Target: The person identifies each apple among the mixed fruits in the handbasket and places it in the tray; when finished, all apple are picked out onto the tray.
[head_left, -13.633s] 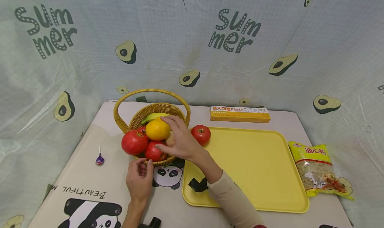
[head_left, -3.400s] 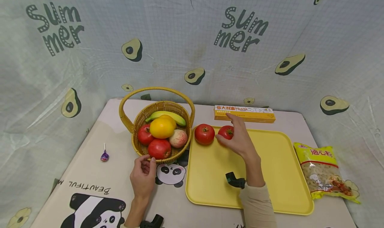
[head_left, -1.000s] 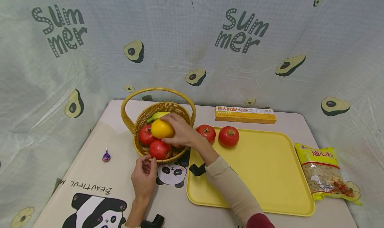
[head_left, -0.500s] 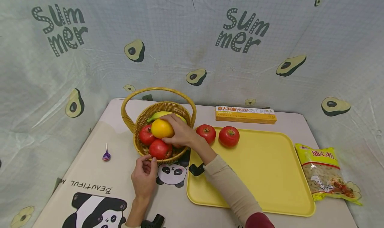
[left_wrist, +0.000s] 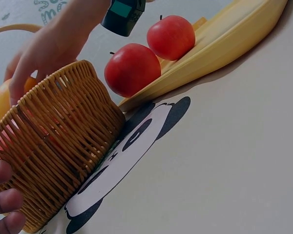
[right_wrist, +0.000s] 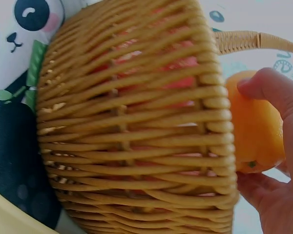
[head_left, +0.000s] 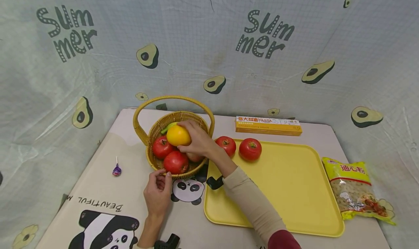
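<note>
Soft, even light fills the head view, with a faint shadow on the surface (head_left: pixel 134 190) to the left of my right fingers (head_left: pixel 190 126). Farther left of them, pale sheen streaks the hanging cloth (head_left: pixel 183 34). The left wrist view is dimmer and greyer, and my left fingers (left_wrist: pixel 9 200) look soft at its edge. In the right wrist view, the cloth behind my right fingers washes out nearly white.

Yel. fruit (head_left: pixel 178 135), brn. basket (right_wrist: pixel 141 126), avo-print cloth (head_left: pixel 183 38).
</note>
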A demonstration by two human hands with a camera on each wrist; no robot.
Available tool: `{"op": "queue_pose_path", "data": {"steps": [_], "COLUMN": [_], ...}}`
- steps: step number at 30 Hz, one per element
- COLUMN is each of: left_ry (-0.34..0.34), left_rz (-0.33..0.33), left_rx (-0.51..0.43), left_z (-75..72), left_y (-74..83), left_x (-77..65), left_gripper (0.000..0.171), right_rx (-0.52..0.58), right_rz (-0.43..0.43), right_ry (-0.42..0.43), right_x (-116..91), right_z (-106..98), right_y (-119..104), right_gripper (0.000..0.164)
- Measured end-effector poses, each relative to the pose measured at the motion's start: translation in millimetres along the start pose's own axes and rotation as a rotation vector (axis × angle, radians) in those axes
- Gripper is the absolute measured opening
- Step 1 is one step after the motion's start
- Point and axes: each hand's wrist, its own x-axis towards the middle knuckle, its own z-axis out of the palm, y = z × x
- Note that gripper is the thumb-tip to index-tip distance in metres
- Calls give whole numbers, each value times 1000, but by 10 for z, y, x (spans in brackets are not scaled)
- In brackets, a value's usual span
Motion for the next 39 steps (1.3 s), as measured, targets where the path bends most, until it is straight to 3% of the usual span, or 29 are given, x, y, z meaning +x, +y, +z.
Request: {"op": "queue_pose_path", "data": {"steps": [4, 10, 23, 30, 39], "left_ry": [2, -4, 14, 6, 0], "left_rz": [-1, -5, 21, 7, 10], "left_rx": [-7, -12, -20, -1, 0], "left_z": [-2, -7, -12, -6, -6], "left_y": [-3, -4, 8, -9, -16], "left_x": [3, 7, 9, 16, 12], "left_gripper": [18, 18, 17, 17, 17], "right_rx": [0, -14, -60, -169, -294], "right_rz": [31, 152, 365, 394, 428], "right_ry": [49, 99, 174, 209, 148], "right_x": [34, 60, 103, 177, 222], "right_z": [-46, -69, 21, 17, 30], "right_y": [3, -4, -55, -83, -95], "right_gripper": [78, 79, 77, 64, 65]}}
